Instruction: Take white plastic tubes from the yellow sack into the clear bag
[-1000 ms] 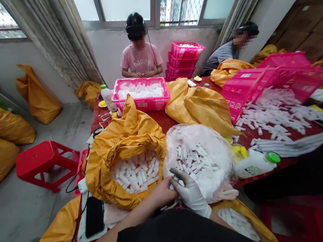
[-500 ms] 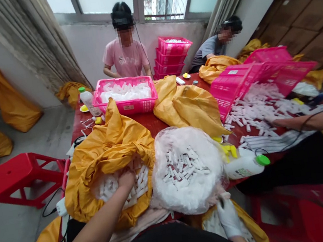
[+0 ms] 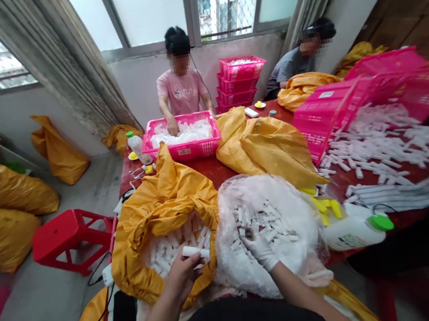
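Left hand (image 3: pixel 181 277): clenched on white stick (image 3: pixel 191 252), above yellow sack (image 3: pixel 159 203) | Right hand (image 3: pixel 258 248), gloved: curled inside clear plastic bag (image 3: pixel 296 245), grip unclear | Remaining: both bags hold many sticks

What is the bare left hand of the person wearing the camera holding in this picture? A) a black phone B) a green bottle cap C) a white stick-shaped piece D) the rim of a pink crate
C: the bare left hand grips a white stick-shaped piece above the open yellow sack.
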Demonstrator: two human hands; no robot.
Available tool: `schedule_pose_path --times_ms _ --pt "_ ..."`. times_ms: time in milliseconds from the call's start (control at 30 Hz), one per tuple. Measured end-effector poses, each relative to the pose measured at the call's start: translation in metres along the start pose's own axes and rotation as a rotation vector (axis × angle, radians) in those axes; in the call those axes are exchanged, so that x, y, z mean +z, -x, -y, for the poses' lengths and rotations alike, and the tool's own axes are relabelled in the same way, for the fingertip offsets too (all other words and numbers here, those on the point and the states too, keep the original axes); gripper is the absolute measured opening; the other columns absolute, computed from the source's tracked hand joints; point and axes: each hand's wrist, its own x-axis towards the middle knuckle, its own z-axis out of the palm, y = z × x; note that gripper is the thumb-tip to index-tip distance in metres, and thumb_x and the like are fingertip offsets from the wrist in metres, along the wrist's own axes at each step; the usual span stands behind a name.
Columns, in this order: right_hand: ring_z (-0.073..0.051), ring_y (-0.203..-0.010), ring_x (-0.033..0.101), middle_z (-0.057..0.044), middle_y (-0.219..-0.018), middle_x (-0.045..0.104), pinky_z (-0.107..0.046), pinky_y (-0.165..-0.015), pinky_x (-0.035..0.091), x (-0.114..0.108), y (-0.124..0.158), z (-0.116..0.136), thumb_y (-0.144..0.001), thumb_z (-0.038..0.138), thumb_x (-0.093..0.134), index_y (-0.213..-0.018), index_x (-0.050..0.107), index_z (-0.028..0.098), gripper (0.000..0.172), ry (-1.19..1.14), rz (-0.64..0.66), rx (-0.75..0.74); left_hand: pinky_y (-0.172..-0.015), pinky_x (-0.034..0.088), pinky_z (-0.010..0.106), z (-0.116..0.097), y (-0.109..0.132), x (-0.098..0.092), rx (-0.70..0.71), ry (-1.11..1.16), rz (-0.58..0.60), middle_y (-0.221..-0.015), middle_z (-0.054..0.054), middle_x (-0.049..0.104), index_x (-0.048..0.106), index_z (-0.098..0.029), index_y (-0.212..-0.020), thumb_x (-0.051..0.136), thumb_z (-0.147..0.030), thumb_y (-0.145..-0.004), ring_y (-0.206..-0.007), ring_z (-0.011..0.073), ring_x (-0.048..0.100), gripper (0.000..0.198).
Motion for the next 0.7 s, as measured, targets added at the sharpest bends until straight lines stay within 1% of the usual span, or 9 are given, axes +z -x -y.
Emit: schedule_pose_path --times_ms 67,167,233,300,367,433,500,600,700 --pt "-0.008 -0.039 0.042 0.007 -0.062 0.051 -0.02 -0.035 0.035 0.022 -0.009 0.006 -0.085 0.042 0.055 -0.108 0.05 0.021 0.031 -0.147 0.011 0.102 -0.05 0.044 0.018 -0.005 0.017 0.01 -0.055 0.189 0.013 -0.072 -0.002 0.065 0.053 -0.018 -0.082 0.083 -0.024 -0.054 -0.066 0.0126 0.062 0.042" --pt "-0.006 -0.03 0.031 0.013 -0.053 0.043 -0.018 -0.029 0.025 0.054 -0.005 0.022 -0.075 0.047 0.063 -0.103 0.041 0.025 0.041 -0.431 0.021 0.261 -0.048 0.045 0.018 -0.011 0.033 0.022 -0.082 0.288 0.059 -0.074 0.0 0.067 0.056 -0.017 -0.082 0.079 -0.02 -0.057 -0.069 0.0141 0.064 0.035" --pt "-0.005 -0.03 0.03 0.013 -0.049 0.041 -0.017 -0.029 0.025 0.07 0.001 0.033 -0.072 0.048 0.067 -0.092 0.04 0.025 0.041 -0.486 0.016 0.264 -0.047 0.044 0.018 -0.011 0.037 0.028 -0.059 0.284 0.076 -0.073 0.0 0.067 0.056 -0.017 -0.081 0.076 -0.021 -0.061 -0.067 0.0139 0.064 0.029" --pt "-0.005 -0.032 0.033 0.012 -0.051 0.043 -0.018 -0.032 0.029 0.079 0.006 0.041 -0.07 0.048 0.068 -0.083 0.04 0.024 0.039 -0.464 -0.043 0.186 -0.046 0.044 0.017 -0.007 0.04 0.034 -0.038 0.274 0.086 -0.071 -0.001 0.065 0.053 -0.018 -0.078 0.076 -0.022 -0.06 -0.064 0.0124 0.063 0.029" --pt "-0.006 -0.04 0.041 0.007 -0.061 0.051 -0.02 -0.038 0.037 0.08 0.008 0.046 -0.068 0.048 0.07 -0.081 0.042 0.024 0.04 -0.45 -0.143 0.071 -0.045 0.043 0.016 0.001 0.041 0.04 -0.052 0.253 0.133 -0.068 -0.003 0.063 0.049 -0.019 -0.075 0.081 -0.025 -0.054 -0.061 0.0115 0.061 0.038" --pt "-0.007 -0.048 0.046 0.004 -0.071 0.057 -0.021 -0.044 0.04 0.076 0.01 0.049 -0.066 0.049 0.072 -0.081 0.045 0.023 0.04 -0.449 -0.179 0.0 -0.041 0.04 0.016 0.008 0.043 0.045 -0.046 0.175 0.222 -0.064 -0.004 0.06 0.047 -0.02 -0.075 0.085 -0.032 -0.049 -0.057 0.0117 0.059 0.048" --pt "-0.007 -0.047 0.044 0.003 -0.071 0.056 -0.022 -0.044 0.039 0.071 0.013 0.05 -0.07 0.053 0.069 -0.08 0.049 0.022 0.037 -0.431 -0.105 -0.004 -0.038 0.038 0.016 0.012 0.044 0.047 0.032 0.027 0.299 -0.061 -0.004 0.058 0.049 -0.02 -0.077 0.084 -0.043 -0.049 -0.056 0.0121 0.057 0.051" --pt "-0.007 -0.045 0.039 0.003 -0.062 0.053 -0.022 -0.044 0.036 0.064 0.022 0.048 -0.077 0.059 0.058 -0.077 0.056 0.02 0.039 -0.365 0.052 -0.006 -0.039 0.036 0.018 0.011 0.049 0.039 0.159 -0.217 0.369 -0.062 -0.003 0.057 0.054 -0.019 -0.084 0.076 -0.052 -0.061 -0.052 0.0106 0.053 0.046" --pt "-0.009 -0.049 0.043 0.001 -0.061 0.052 -0.022 -0.046 0.037 0.061 0.031 0.043 -0.078 0.061 0.056 -0.074 0.06 0.02 0.042 -0.319 0.208 -0.005 -0.04 0.032 0.019 0.007 0.056 0.028 0.159 -0.345 0.465 -0.056 -0.004 0.054 0.055 -0.02 -0.086 0.062 -0.059 -0.073 -0.044 0.0083 0.047 0.041"
